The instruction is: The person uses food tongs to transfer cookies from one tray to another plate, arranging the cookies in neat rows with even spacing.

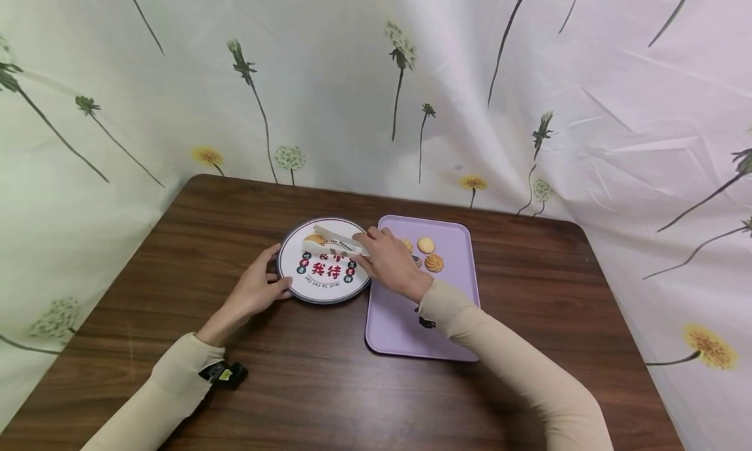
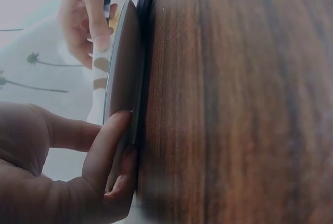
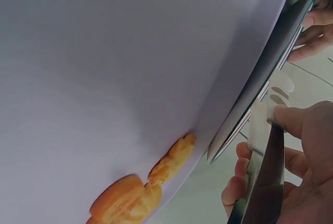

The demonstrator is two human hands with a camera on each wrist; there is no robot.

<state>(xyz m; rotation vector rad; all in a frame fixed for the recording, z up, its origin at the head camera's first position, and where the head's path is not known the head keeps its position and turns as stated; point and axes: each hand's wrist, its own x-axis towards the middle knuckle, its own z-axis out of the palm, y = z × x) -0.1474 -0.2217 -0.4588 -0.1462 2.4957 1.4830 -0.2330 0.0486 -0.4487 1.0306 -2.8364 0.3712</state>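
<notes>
My right hand (image 1: 390,258) holds a pair of food tongs (image 1: 341,242) with pale, slotted tips and dark metal arms, the thumb on one side and fingers on the other in the right wrist view. The tips reach over a round white plate (image 1: 326,286) with a dark rim and red lettering. By them is a golden cookie (image 1: 316,239); whether it is pinched or lying on the plate I cannot tell. My left hand (image 1: 256,282) grips the plate's left rim. In the left wrist view its fingertips (image 2: 117,125) lie against the plate's side and underside (image 2: 123,73).
A lilac tray (image 1: 405,327) lies right of the plate, under my right forearm. On its far part are a round plain cookie (image 1: 425,245), a swirled cookie (image 1: 434,262) and others partly covered by my hand. A flower-printed cloth (image 1: 352,79) hangs behind the wooden table (image 1: 317,386).
</notes>
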